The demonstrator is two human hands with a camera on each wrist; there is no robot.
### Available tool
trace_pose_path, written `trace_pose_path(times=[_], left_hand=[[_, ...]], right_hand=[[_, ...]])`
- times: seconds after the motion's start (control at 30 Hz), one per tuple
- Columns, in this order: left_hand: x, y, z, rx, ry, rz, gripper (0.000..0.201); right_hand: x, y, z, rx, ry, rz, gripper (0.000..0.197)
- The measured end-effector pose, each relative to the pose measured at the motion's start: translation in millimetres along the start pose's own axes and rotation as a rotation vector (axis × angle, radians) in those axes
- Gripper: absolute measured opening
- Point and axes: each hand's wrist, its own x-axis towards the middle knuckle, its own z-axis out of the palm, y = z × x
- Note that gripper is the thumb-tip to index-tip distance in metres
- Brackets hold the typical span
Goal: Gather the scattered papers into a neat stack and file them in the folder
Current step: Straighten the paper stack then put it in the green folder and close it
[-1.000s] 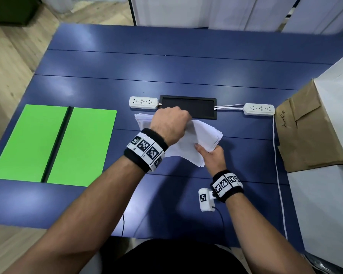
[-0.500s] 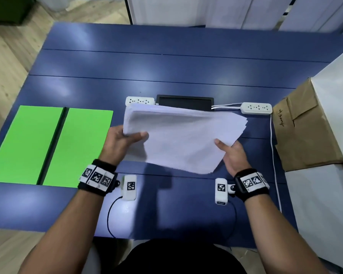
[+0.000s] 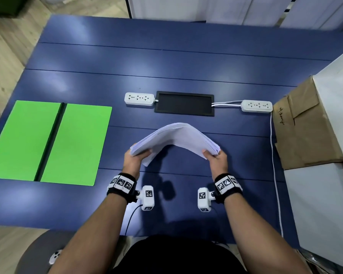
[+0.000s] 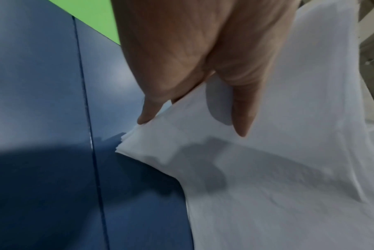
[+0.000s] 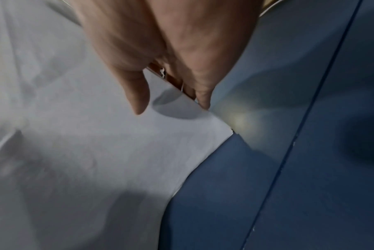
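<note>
— What can't you make out?
— My fingers under the papers (image 3: 176, 138) are hidden; both wrist views are blurred.
— Anything cut off?
— The cardboard box (image 3: 305, 125), by the frame's right edge.

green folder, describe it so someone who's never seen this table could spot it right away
On the dark blue plank table, look to the left side, well clear of the white paper stack held in both hands. The bright green flat folder lies open there, two panels split by a dark spine. It is the only green thing on the table.
</note>
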Motion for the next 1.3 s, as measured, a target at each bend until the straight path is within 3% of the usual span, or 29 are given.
trace_pose_path(times=[0.33,0.43,0.63,0.73,0.87,1.0,1.3], left_hand=[[21,-2,-14,-0.043,-0.041,-0.024,0.045],[21,-6,-3,-0.061,-0.026,-0.043,0.039],[26,2,-2,-0.06,-0.023,-0.049,0.028],[26,8,-19,0.026,-0.082,-0.015,0.025],[21,3,-40,0.122,-0.193,-0.024,0.026],[15,-12,-32,0.128,-0.235,-0.04,0.045],[5,-12,-24,0.068,-0.242,-0.085,0.041]], right_hand=[[26,2,-9,0.011,-0.065,0.081,0.037],[27,13,-1,-0.006,-0.04,0.122,0.042],[31,15,-2,-0.112,-0.044,0.077,0.021],[38,10,-24,-0.19,-0.14,0.043,0.024],[37,10,-45,-0.151,-0.197,0.145,0.037],[25,25,-35,-0.09,-0.159,0.184,0.046],[20,37,-35,-0.009,-0.101,0.225,0.042]])
